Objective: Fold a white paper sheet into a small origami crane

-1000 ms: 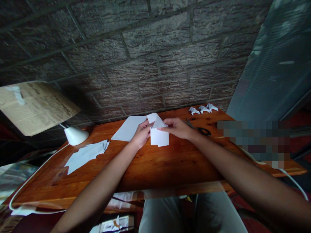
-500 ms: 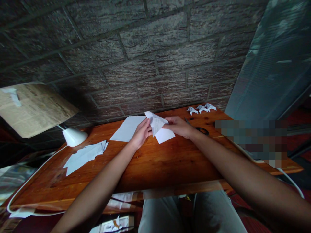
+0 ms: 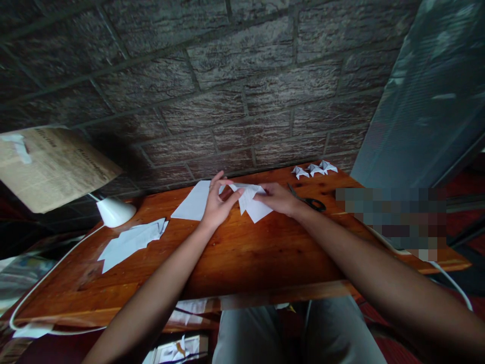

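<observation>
A partly folded sheet of white paper (image 3: 253, 201) is held between my hands over the middle of the wooden table. My left hand (image 3: 221, 201) pinches its upper left edge with thumb and forefinger, the other fingers raised behind. On the paper's right side, my right hand (image 3: 278, 198) grips with the thumb on top; its other fingers are mostly hidden. Two pointed flaps hang toward me, and faint print shows on the paper. Behind my left hand lies a flat white sheet or stack of paper (image 3: 191, 202).
Scissors (image 3: 312, 203) lie right of my right hand. Three small folded paper figures (image 3: 314, 170) sit at the back right. Cut paper pieces (image 3: 132, 242) overlap at the left, near a white lamp base (image 3: 115, 213) with a brown paper shade (image 3: 56, 167). A brick wall (image 3: 212, 111) rises behind.
My left thumb and fingers have shifted up along the paper's left edge and spread wider. The folded paper has tipped flatter, its top corner lowered. My right hand keeps its grip.
</observation>
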{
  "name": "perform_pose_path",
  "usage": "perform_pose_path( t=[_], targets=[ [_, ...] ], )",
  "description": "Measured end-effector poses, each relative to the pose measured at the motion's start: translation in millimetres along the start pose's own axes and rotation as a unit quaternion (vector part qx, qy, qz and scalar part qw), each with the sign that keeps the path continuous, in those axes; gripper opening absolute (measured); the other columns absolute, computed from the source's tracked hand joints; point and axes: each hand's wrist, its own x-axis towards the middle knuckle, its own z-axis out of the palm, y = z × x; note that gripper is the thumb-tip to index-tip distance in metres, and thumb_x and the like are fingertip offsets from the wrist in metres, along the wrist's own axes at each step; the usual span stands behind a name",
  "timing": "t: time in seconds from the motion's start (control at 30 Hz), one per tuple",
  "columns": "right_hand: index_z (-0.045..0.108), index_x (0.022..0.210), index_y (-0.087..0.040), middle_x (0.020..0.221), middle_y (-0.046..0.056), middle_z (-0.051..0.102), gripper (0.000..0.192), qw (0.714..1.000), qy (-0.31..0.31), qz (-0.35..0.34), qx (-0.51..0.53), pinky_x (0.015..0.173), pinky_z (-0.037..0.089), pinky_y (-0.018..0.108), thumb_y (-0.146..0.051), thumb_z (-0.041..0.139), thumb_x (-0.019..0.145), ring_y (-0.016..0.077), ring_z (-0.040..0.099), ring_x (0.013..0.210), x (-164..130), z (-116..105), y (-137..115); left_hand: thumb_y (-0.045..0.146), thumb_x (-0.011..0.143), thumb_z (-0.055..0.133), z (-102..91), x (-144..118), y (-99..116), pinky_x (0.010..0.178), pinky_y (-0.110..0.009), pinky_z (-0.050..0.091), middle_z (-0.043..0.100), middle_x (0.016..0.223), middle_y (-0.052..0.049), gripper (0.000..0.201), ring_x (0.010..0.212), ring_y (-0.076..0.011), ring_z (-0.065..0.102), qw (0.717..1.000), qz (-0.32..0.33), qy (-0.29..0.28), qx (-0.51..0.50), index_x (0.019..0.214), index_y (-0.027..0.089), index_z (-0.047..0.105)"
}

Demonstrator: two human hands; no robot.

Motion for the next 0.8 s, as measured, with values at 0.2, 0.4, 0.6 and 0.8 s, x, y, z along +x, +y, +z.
perform_pose_path(
  t=[0.2,0.4,0.6,0.8],
  targets=[
    [0.072,0.083,-0.014,0.070,0.002,0.066,0.030,0.990,0.055,-0.014,-0.127,0.050,0.034,0.022,-0.041,0.062,0.078,0.0132,0.054,0.059,2,-3,3,0.045,0.069,0.079,-1.8,4,-1,0.113,-0.041,0.030,0.065,0.115,-0.010,0.029,0.124,-0.0259,0.052,0.996,-0.081,0.029,0.036,0.074,0.018,0.070],
    [0.072,0.082,-0.015,0.070,0.002,0.066,0.023,0.980,0.063,-0.035,-0.186,0.053,0.034,0.022,-0.036,0.061,0.080,0.0139,0.054,0.062,-2,0,-3,0.043,0.064,0.082,-0.2,2,-6,0.113,-0.043,0.031,0.066,0.115,-0.009,0.024,0.129,-0.0281,0.049,0.997,-0.038,-0.064,0.007,0.067,0.021,0.071],
    [0.070,0.078,-0.016,0.067,0.001,0.064,0.021,0.987,-0.001,-0.026,-0.156,0.054,0.035,0.023,-0.035,0.063,0.079,0.0127,0.053,0.060,-4,3,-5,0.042,0.068,0.079,-11.5,9,-3,0.100,-0.036,0.042,0.065,0.127,-0.011,0.025,0.121,-0.0263,0.057,0.999,-0.041,-0.005,-0.006,0.073,0.019,0.072],
    [0.071,0.087,-0.015,0.076,0.001,0.069,0.029,0.987,-0.153,0.002,-0.042,0.058,0.041,0.023,-0.040,0.072,0.072,0.0132,0.058,0.066,-7,-3,-9,0.044,0.064,0.083,-30.2,16,7,0.062,-0.026,0.044,0.073,0.075,-0.007,0.036,0.064,-0.0154,0.061,0.984,-0.123,-0.108,-0.067,0.083,0.015,0.076]
  ],
)
